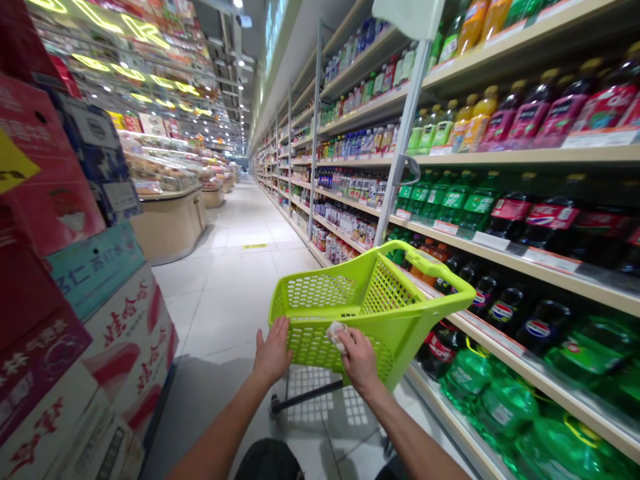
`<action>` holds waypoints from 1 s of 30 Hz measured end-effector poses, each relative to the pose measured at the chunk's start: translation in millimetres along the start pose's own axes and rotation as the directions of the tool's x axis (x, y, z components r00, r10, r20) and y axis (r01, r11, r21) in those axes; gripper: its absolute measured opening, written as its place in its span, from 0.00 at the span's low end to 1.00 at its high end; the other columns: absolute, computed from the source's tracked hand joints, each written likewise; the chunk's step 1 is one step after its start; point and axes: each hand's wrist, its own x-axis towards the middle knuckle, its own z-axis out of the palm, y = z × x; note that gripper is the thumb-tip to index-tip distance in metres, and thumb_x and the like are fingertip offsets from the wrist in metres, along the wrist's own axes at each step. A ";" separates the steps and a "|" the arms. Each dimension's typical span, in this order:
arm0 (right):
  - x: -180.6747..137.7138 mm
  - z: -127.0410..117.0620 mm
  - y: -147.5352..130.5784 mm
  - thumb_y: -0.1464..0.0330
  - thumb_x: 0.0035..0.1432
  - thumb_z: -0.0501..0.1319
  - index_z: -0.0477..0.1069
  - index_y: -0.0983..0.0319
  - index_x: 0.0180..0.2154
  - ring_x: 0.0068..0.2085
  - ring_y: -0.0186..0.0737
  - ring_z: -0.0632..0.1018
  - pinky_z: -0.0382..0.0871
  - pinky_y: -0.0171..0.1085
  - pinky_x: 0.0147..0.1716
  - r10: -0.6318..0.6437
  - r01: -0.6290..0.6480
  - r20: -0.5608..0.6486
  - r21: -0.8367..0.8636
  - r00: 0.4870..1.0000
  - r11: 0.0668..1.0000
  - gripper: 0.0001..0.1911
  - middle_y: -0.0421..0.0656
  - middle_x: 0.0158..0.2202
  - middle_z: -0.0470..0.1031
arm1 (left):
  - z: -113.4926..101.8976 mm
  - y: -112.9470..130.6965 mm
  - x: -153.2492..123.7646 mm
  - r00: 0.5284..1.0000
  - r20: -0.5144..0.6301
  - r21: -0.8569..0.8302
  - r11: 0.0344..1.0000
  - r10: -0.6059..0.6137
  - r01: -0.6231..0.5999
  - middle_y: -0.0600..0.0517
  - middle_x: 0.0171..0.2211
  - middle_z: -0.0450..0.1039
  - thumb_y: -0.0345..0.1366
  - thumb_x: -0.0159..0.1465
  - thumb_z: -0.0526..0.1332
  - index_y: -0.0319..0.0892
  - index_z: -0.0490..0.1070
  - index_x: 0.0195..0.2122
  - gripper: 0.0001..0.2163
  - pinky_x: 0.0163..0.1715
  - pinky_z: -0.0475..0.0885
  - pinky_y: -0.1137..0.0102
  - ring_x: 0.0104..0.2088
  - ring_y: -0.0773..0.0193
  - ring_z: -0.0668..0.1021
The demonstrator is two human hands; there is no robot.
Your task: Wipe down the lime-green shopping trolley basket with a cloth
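Note:
A lime-green plastic shopping cart point(310, 337) with perforated walls stands in front of me, its handle toward the shelves on the right. My left hand point(273, 350) rests against the near left corner of the basket, fingers stretched up to the rim and thumb apart. In my right hand point(361, 357) a crumpled whitish wipe point(337, 337) is pinched, held against the near side wall just under the rim. The fingertips behind the wipe are partly hidden. No goods show inside the basket, and a dark wheel strut point(310, 397) runs below it.
Tall shelves of bottled drinks point(463, 200) line the right side, close to the cart handle. Stacked drink cartons point(125, 347) rise on the left. A tiled aisle point(240, 280) runs ahead past a rounded display counter point(173, 223). My knees show at the bottom.

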 end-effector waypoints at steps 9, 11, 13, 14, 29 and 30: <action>-13.1 36.1 -27.7 0.78 0.50 0.55 0.71 0.56 0.38 0.32 0.37 0.71 0.61 0.33 0.31 -0.027 0.039 0.193 -0.059 0.981 0.998 0.15 0.42 0.32 0.71 | 8.7 -26.6 -6.7 1.000 -0.024 -0.026 1.000 0.008 -0.008 0.49 0.62 0.47 0.24 0.51 0.47 0.40 0.48 0.59 0.32 0.58 0.44 0.52 0.61 0.62 0.52; 1.4 38.1 -45.2 0.77 0.51 0.55 0.69 0.56 0.43 0.37 0.38 0.71 0.62 0.34 0.35 -0.054 0.051 0.116 0.027 0.992 0.998 0.18 0.44 0.38 0.71 | 7.1 -34.1 -7.7 0.999 -0.019 -0.029 0.999 -0.036 0.035 0.49 0.62 0.47 0.22 0.50 0.46 0.39 0.48 0.59 0.32 0.58 0.45 0.53 0.61 0.63 0.51; 23.6 43.3 -66.2 0.75 0.52 0.54 0.67 0.56 0.46 0.42 0.39 0.70 0.62 0.35 0.39 -0.088 0.084 0.032 0.092 0.996 0.992 0.19 0.45 0.43 0.69 | 4.8 -38.9 -8.1 0.999 0.000 -0.034 0.999 -0.037 0.037 0.49 0.62 0.47 0.21 0.50 0.46 0.39 0.49 0.59 0.32 0.58 0.46 0.55 0.61 0.63 0.51; 32.9 48.1 -75.9 0.74 0.54 0.54 0.68 0.56 0.46 0.42 0.40 0.70 0.62 0.35 0.39 -0.098 0.096 0.014 0.100 0.995 0.990 0.18 0.45 0.44 0.69 | 3.7 -40.4 -8.1 0.999 0.017 -0.039 0.999 -0.034 0.034 0.50 0.62 0.47 0.21 0.50 0.46 0.38 0.49 0.59 0.32 0.58 0.47 0.55 0.61 0.64 0.51; 19.9 45.1 -40.2 0.75 0.53 0.55 0.69 0.56 0.44 0.40 0.39 0.70 0.60 0.34 0.36 -0.047 0.050 0.054 -0.065 0.997 0.997 0.17 0.45 0.41 0.70 | 14.6 -21.0 -3.0 0.993 -0.048 0.035 0.994 0.105 -0.104 0.50 0.62 0.45 0.23 0.53 0.45 0.40 0.47 0.60 0.30 0.58 0.44 0.52 0.62 0.61 0.48; 13.3 44.3 -34.3 0.75 0.53 0.56 0.70 0.56 0.41 0.38 0.38 0.70 0.60 0.33 0.34 -0.039 0.049 0.106 -0.092 0.994 0.995 0.15 0.44 0.37 0.71 | 16.1 -16.0 -2.5 0.993 -0.048 0.033 0.993 0.111 -0.110 0.50 0.62 0.44 0.23 0.53 0.45 0.41 0.46 0.60 0.31 0.58 0.44 0.52 0.62 0.61 0.48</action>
